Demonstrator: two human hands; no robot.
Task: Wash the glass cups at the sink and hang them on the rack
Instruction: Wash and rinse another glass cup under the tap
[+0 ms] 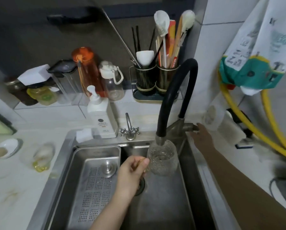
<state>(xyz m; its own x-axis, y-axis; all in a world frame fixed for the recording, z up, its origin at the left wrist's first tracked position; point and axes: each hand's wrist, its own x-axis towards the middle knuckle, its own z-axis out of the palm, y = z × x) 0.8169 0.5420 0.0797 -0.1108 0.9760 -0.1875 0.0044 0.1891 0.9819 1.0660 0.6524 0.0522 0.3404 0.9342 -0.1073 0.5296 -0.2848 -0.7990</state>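
1. On the white counter (14, 180) at the far left sit a small white dish (6, 149) and a clear glass cup (43, 155), both well apart from the sink.
2. Along the back ledge stand jars, a dark-lidded container (64, 77), an orange bottle (87, 70) and a white-capped clear bottle (112, 80); a white pump dispenser (102, 117) stands just behind the sink rim.
3. The steel sink (163, 205) holds a perforated drain tray (92, 180) along its left side, with a round steel plug (108, 168) lying in it.
4. The left hand (132, 171) grips the handle of the glass cup (163, 158), thumb on top, holding it upright over the basin right under the spout.
5. A small two-knob tap (129, 130) rises at the back rim; the black hose faucet (175, 90) arches over and its nozzle dips into the cup's mouth.
6. Behind it a twin utensil holder (155, 80) bristles with chopsticks, spoons and brushes.
7. The right hand (202, 136) reaches to the faucet lever (188, 127), fingers stretched out and touching its end.
8. On the right wall hang a printed cloth (261, 47) and yellow hoses (255, 130), crowding the counter beside that arm; the basin right of the tray is open.
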